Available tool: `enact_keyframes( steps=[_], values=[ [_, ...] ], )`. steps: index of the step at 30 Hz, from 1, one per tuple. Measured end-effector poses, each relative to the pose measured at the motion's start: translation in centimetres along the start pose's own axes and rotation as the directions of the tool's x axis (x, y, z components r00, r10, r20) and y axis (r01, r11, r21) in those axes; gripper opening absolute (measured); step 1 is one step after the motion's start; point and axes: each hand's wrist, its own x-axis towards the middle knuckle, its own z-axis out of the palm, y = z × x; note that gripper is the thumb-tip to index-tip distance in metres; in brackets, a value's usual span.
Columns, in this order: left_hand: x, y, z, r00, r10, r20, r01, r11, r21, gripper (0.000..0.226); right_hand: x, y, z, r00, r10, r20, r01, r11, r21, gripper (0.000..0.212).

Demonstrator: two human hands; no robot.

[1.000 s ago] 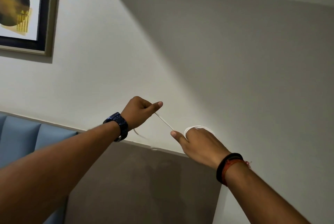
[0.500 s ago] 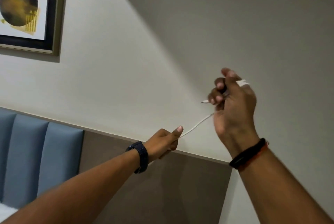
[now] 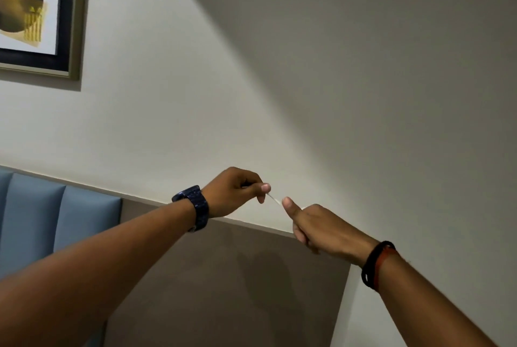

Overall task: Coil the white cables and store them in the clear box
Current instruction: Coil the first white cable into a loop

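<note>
Both arms are raised in front of a pale wall point(image 3: 251, 94), and a short, thin stretch of white cable point(image 3: 273, 200) runs between the two hands near the middle of the view. The left hand point(image 3: 235, 192) has its fingers curled in, and it pinches the cable between thumb and forefinger at the cable's upper left end. From there the cable slopes down to the right and meets the right hand point(image 3: 321, 229) just under the tip of its outstretched thumb. The right hand's other fingers are curled beneath the palm and seem to close on the cable, though whatever length lies inside that hand is hidden behind it. The two hands are close together but not touching, with only the visible piece of cable joining them, and it looks taut and slightly blurred. A dark blue watch point(image 3: 194, 206) sits on the left wrist and a black and red band point(image 3: 376, 265) on the right wrist. Behind the arms, a blue padded panel point(image 3: 56, 220) fills the lower left, with a grey-brown panel point(image 3: 223, 276) beside it to the right, below the hands. A framed picture point(image 3: 36, 10) showing a dark round shape with gold marks hangs at the upper left of the wall
</note>
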Motion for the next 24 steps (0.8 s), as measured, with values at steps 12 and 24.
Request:
enact_keyframes(
  steps=[12,24],
  values=[
    [-0.7,3.0,3.5,0.977,-0.027,-0.213,-0.073,0.891,-0.448,0.025,-1.7,-5.3,-2.3,0.842,-0.535,-0.071,0.171,0.140,0.975,0.048],
    [-0.8,4.7,5.4,0.969,-0.102,-0.226,-0.026,0.865,-0.501,0.019,-2.2,-3.8,-3.0,0.873,-0.460,-0.162,0.210,0.055,0.976,0.048]
  ],
)
